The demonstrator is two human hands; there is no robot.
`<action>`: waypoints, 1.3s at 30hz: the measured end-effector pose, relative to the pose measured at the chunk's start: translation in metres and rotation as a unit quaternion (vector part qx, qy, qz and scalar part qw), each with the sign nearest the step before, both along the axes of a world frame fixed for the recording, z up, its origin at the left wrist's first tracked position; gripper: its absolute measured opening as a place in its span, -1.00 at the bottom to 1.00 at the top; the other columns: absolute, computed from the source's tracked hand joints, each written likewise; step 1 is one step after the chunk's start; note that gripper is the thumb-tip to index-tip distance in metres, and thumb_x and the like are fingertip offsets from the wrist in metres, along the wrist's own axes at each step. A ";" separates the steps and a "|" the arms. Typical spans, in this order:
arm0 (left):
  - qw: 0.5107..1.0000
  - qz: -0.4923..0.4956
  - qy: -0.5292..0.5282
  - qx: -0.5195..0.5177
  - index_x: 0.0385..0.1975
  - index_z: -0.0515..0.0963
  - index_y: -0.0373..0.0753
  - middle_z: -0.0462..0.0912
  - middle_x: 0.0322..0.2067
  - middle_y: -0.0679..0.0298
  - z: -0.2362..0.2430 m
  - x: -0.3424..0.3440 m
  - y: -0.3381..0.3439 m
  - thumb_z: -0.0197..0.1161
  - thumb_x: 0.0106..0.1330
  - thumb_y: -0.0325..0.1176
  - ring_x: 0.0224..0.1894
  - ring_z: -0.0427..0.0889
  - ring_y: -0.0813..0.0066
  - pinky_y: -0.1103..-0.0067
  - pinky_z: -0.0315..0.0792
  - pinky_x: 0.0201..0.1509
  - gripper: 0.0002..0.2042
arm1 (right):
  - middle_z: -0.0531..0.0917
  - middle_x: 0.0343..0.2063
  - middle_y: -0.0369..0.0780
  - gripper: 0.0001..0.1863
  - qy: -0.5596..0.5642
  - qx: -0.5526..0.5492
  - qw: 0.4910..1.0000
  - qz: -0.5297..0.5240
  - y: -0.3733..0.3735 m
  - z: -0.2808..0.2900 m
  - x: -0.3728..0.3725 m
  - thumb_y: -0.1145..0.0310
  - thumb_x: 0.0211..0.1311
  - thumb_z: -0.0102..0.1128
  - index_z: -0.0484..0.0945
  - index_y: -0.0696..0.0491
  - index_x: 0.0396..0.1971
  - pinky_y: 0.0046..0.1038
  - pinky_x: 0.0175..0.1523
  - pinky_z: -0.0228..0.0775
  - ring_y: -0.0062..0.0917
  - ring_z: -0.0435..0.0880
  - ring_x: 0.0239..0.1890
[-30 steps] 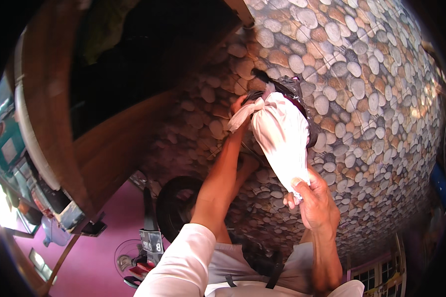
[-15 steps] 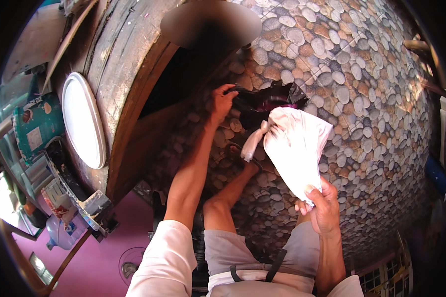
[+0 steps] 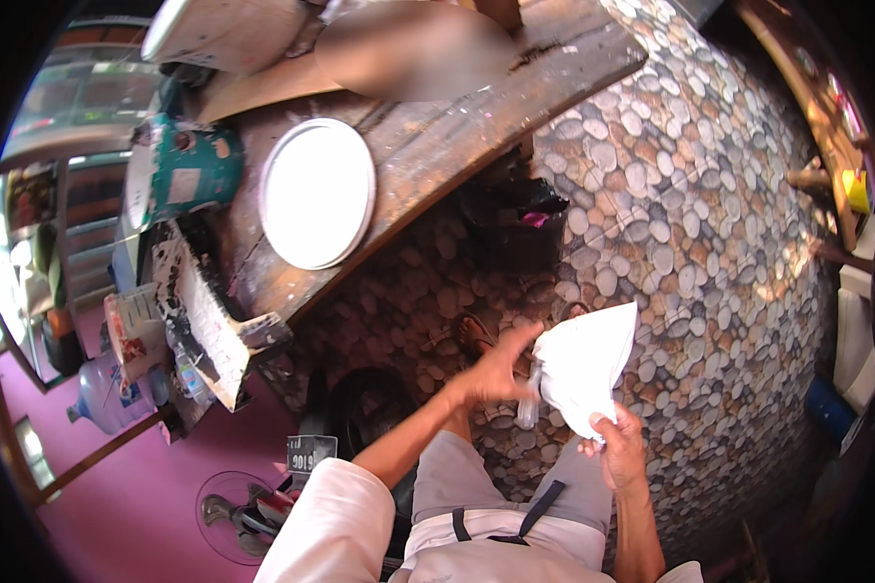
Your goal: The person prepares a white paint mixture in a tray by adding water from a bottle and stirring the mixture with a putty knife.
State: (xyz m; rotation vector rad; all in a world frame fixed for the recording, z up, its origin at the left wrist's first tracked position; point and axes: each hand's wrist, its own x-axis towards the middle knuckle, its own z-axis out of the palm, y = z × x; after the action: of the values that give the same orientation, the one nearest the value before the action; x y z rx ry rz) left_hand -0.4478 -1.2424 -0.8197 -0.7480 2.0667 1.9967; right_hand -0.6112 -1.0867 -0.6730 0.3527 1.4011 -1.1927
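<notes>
My right hand (image 3: 620, 437) grips the narrow lower end of a white filled plastic bag (image 3: 583, 360), held over my lap. My left hand (image 3: 496, 374) has thumb and fingers spread beside the bag's left side, where a twisted, translucent tail dangles; I cannot tell whether they touch it. A crumpled black plastic bag (image 3: 506, 233), with a patch of pink showing, lies beyond, beneath the edge of a wooden table. My feet in sandals show on the pebble-patterned floor (image 3: 690, 311).
The worn wooden table (image 3: 428, 155) bears a round white lid (image 3: 316, 194), a teal bucket (image 3: 190, 170) and a paint-crusted tray (image 3: 204, 311). A water jug (image 3: 112, 394) stands left, a motorbike (image 3: 311, 457) lower left. Wooden furniture (image 3: 797, 78) lines the right edge.
The white bag has come down toward my lap, away from the black bag. My left hand has left the black bag and moved toward the white one. My view has swung onto the tabletop.
</notes>
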 end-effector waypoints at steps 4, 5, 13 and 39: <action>0.981 -0.005 0.010 -0.195 0.28 0.07 -0.25 0.11 0.24 -0.10 0.121 0.016 0.047 0.48 -0.21 0.01 0.31 0.07 -0.03 0.24 0.02 0.35 0.02 | 0.51 -0.53 -0.30 -0.80 -0.024 -0.064 0.995 0.071 -0.012 0.049 0.018 0.51 0.19 0.02 0.50 0.21 -0.20 -0.60 -0.52 0.36 -0.70 0.41 -0.65; 0.978 0.012 0.020 -0.206 0.28 0.07 -0.25 0.11 0.24 -0.10 0.132 0.024 0.054 0.48 -0.21 0.01 0.31 0.07 -0.03 0.24 0.02 0.35 0.02 | 0.51 -0.53 -0.30 -0.80 -0.010 -0.075 0.993 0.087 -0.019 0.064 0.023 0.51 0.19 0.02 0.50 0.21 -0.20 -0.60 -0.52 0.36 -0.70 0.41 -0.65; 0.882 0.272 0.098 -0.372 0.03 0.39 -0.26 0.52 -0.06 0.14 0.258 0.064 0.026 0.36 -0.13 -0.39 0.01 0.48 0.13 0.35 0.35 0.12 -0.40 | 0.56 -0.54 -0.23 -0.77 0.012 -0.168 0.973 0.156 -0.087 0.215 0.072 0.47 0.17 0.02 0.45 0.24 -0.20 -0.59 -0.54 0.39 -0.71 0.35 -0.74; 0.776 0.443 0.177 -0.413 -0.17 0.56 -0.22 0.62 -0.30 0.16 0.370 0.145 -0.240 0.28 0.09 -0.41 -0.30 0.62 0.18 0.46 0.47 -0.23 -0.73 | 0.43 -0.70 -0.37 -0.91 0.083 -0.350 0.895 0.265 -0.384 0.295 0.148 0.43 0.23 0.08 0.47 0.13 -0.42 -0.61 -0.51 0.43 -0.74 0.38 -0.71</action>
State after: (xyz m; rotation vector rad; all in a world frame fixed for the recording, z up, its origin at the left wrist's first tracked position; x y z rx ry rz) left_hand -0.3024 -1.4822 -0.4500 -1.9252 3.3037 1.4523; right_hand -0.4634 -1.4705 -0.3775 -0.6172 1.0123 -1.1835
